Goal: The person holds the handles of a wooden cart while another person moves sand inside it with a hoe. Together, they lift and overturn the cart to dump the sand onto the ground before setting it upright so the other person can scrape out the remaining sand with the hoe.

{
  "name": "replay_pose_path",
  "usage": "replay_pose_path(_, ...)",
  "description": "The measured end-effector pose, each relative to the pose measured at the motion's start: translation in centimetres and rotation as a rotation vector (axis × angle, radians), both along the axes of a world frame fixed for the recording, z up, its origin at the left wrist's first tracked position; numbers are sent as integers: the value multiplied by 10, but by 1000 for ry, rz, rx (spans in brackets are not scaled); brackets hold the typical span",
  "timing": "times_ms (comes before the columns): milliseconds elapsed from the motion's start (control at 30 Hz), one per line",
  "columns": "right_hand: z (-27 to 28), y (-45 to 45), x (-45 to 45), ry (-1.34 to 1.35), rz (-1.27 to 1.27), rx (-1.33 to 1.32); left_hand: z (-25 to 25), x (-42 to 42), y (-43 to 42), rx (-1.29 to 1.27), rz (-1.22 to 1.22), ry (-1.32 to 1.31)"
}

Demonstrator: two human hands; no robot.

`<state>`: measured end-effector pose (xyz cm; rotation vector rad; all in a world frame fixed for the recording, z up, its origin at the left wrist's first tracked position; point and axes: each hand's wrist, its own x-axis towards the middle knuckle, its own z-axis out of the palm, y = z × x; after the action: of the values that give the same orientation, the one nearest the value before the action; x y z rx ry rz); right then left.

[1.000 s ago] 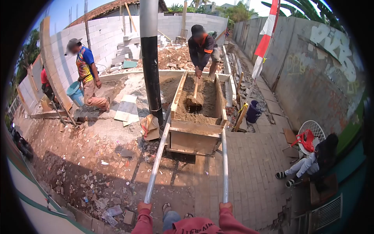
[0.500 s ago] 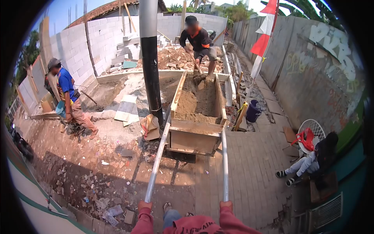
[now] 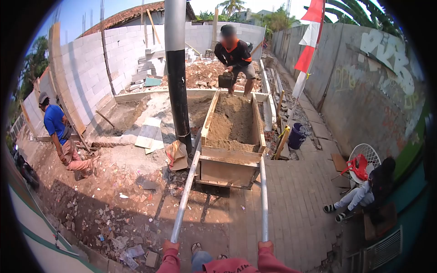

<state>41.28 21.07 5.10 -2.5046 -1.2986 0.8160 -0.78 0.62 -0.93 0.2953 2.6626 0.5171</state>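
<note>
My left hand (image 3: 171,245) is wrapped round the end of the left metal pipe handle (image 3: 185,200) of a wooden handcart. On the other side my right hand (image 3: 266,246) grips the end of the right pipe handle (image 3: 264,202). Both handles run forward to the cart's wooden box (image 3: 227,172), which is loaded with brown sand (image 3: 232,118). At the box's far end a co-worker (image 3: 236,57) bends over and holds a hoe with a dark blade (image 3: 226,80) above the sand.
Left of the cart stands a black and grey pole (image 3: 176,86), with a torn paper sack (image 3: 176,155) at its foot. Another person (image 3: 57,127) walks at the far left. A dark blue bucket (image 3: 297,136) is to the right. A person (image 3: 380,182) sits near a white chair (image 3: 365,157).
The co-worker's hoe blade has risen from the sand. The person on the left has moved further left, and the light blue bucket there no longer shows. My hands keep their hold.
</note>
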Motion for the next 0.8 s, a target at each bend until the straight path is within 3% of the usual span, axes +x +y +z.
replay_pose_path(800,-2,0,0,-47,-8,-20,-3,1,-2,-28,6,-60)
